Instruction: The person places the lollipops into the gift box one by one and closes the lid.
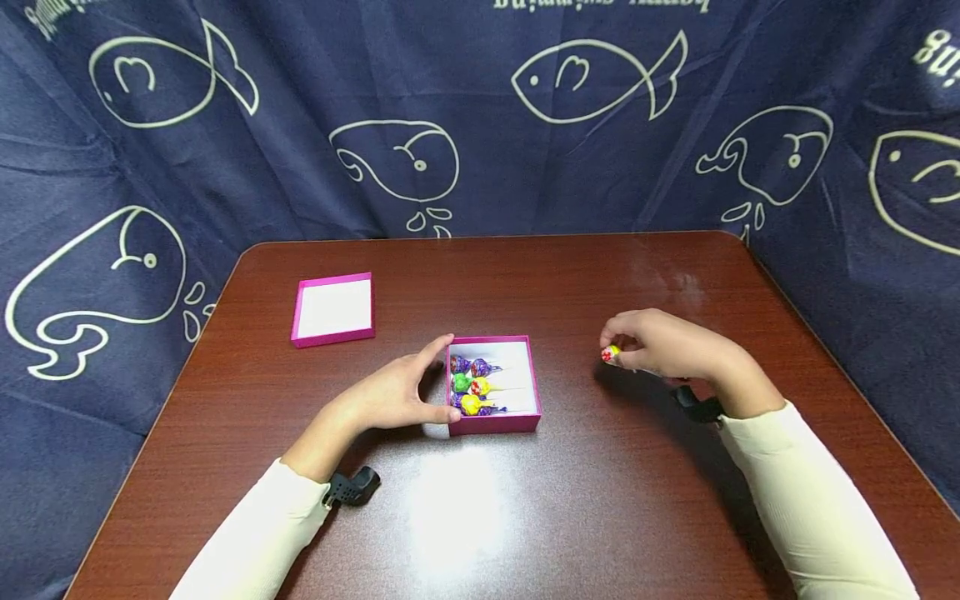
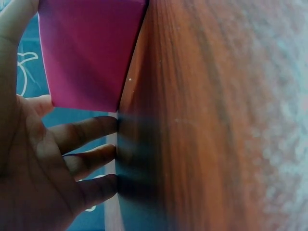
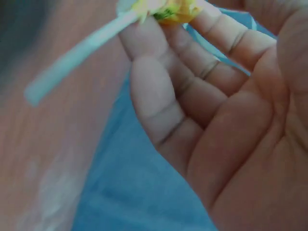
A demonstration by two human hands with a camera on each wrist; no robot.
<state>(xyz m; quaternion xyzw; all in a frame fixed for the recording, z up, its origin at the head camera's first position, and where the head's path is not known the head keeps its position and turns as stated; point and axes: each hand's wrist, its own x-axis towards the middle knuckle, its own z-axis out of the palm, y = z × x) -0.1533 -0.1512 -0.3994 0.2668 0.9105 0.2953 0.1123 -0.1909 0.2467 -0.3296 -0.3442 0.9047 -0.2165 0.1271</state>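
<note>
A pink box [image 1: 495, 424] with a white inside stands in the middle of the table. Several wrapped lollipops, purple, green and yellow, lie along its left part; a yellow one [image 1: 472, 405] is at the front. My left hand [image 1: 393, 393] spans the box's left side, thumb at the front corner and index finger at the back one; its other fingers are spread below the pink wall [image 2: 91, 53] in the left wrist view. Off to the right, above the table, my right hand [image 1: 671, 343] pinches a yellow-and-red lollipop [image 1: 610, 353]. Its white stick [image 3: 79, 60] points away from the fingers.
A pink lid [image 1: 333, 338] with a white inside lies upturned at the back left of the brown table [image 1: 600, 500]. Behind the table hangs a dark blue curtain [image 1: 480, 75] with white fish drawings. Black wrist cameras [image 1: 356, 486] sit below both hands.
</note>
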